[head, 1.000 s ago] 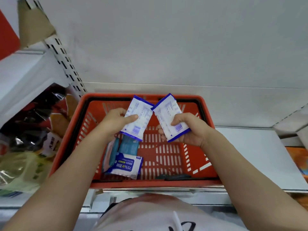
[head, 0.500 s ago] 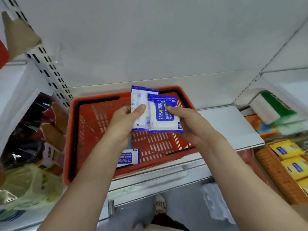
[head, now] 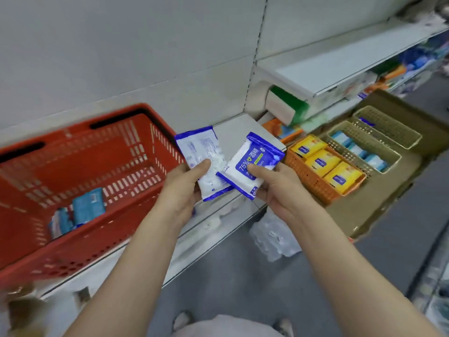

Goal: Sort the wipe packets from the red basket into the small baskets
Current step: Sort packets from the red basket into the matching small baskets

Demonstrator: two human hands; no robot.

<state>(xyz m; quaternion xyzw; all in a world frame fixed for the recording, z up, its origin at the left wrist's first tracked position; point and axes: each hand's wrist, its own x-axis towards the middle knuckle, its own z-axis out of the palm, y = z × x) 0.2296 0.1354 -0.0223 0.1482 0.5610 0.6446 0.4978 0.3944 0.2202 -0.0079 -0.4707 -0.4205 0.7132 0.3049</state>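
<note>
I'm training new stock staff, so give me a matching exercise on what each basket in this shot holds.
Column one:
1. red basket
2. orange basket
3. middle tan basket
4. far tan basket

Column two:
a. yellow packets
b. one blue and white packet at its far end
c. teal packets lying at the bottom
d. row of light blue packets

Pairs: 1-c, 2-a, 3-d, 4-b

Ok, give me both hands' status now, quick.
Left hand: pinches a blue-and-white wipe packet, back side up.
Right hand: grips a second wipe packet, printed side up.
</note>
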